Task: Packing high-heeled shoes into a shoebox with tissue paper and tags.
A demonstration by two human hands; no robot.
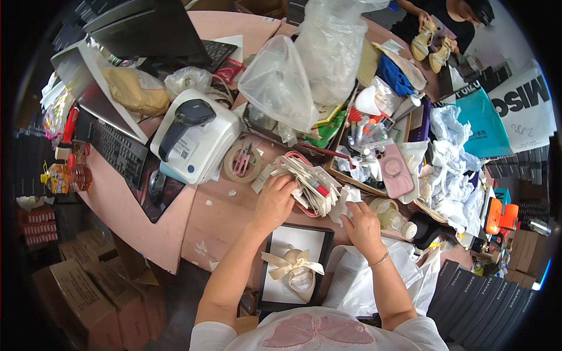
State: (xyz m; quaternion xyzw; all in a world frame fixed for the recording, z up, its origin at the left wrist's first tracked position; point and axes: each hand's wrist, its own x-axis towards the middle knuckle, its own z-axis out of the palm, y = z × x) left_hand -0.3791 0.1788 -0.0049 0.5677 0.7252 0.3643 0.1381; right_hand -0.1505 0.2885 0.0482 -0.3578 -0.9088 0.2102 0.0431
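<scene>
My left hand [274,203] is at the near left side of a pink-rimmed basket [308,212] packed with paper slips [313,181]. Its fingers curl against the slips at that edge. Just right of the basket, my right hand [364,229] has its fingers bent on a crumpled white paper [349,198]. Between my forearms is an open black box [325,257] lined with white paper. In it lies a cream flat shoe [294,275] with a ribbon bow [293,262] across it.
A white label printer [196,140] with a black scanner on top and a tape roll [243,161] stand left. Plastic bags [278,82] are piled behind. A pink phone [395,171], bottles and crumpled tissue [453,169] crowd the right. At the far right, another person holds shoes [439,55].
</scene>
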